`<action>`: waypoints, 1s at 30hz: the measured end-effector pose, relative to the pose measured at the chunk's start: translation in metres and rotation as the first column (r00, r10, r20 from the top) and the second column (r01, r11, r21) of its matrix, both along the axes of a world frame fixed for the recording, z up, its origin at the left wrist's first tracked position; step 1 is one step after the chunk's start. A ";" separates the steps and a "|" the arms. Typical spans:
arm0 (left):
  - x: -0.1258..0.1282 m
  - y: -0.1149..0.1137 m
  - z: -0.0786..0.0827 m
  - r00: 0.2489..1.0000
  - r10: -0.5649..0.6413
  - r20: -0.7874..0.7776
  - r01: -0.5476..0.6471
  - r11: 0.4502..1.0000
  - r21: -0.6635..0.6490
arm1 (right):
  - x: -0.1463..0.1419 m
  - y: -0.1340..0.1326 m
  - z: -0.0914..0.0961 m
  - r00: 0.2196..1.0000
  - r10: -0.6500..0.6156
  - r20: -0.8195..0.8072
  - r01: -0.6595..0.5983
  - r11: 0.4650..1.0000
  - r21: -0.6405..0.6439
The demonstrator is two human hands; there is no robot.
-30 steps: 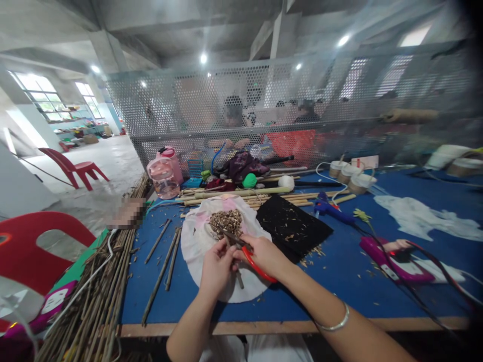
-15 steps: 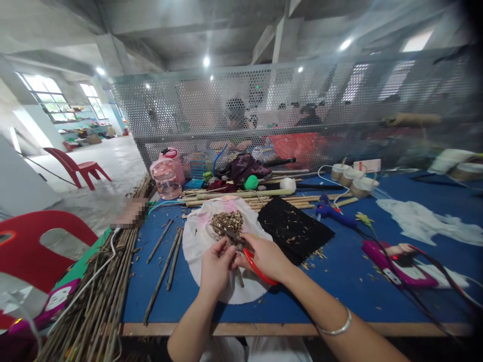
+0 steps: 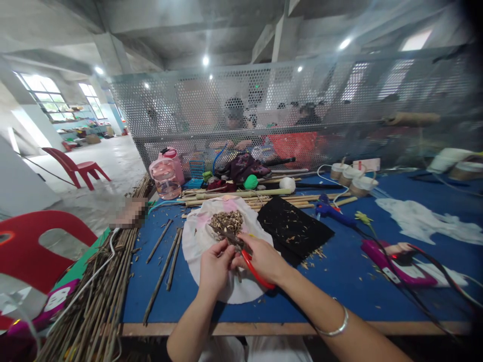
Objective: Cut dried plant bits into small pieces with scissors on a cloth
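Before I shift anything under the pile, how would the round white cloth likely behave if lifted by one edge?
The white cloth would probably sag and fold, as its edge looks thin and wrinkled. The loose chips would likely slide or scatter, since they sit heaped on it with no raised rim visible to stop them.
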State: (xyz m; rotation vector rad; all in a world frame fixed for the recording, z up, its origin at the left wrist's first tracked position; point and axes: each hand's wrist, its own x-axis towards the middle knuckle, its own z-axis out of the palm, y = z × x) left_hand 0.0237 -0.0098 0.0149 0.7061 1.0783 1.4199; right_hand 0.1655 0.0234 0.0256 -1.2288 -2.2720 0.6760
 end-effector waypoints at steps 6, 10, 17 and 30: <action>0.000 0.000 -0.003 1.000 0.002 -0.018 -0.003 0.998 -0.069 | 0.003 0.002 0.003 1.000 0.006 0.015 -0.005 0.998 -0.070; 0.000 -0.001 -0.002 0.999 -0.029 -0.021 0.028 0.996 -0.079 | 0.004 0.006 0.000 1.000 0.018 -0.010 -0.019 0.995 -0.093; 0.001 0.002 -0.008 0.999 -0.018 0.040 0.020 0.999 -0.028 | 0.004 0.004 0.005 0.997 -0.005 0.080 0.008 0.999 -0.035; 0.001 -0.001 -0.005 0.998 -0.069 -0.011 0.070 0.997 0.045 | -0.001 0.001 -0.002 1.000 0.012 0.026 -0.013 0.999 0.034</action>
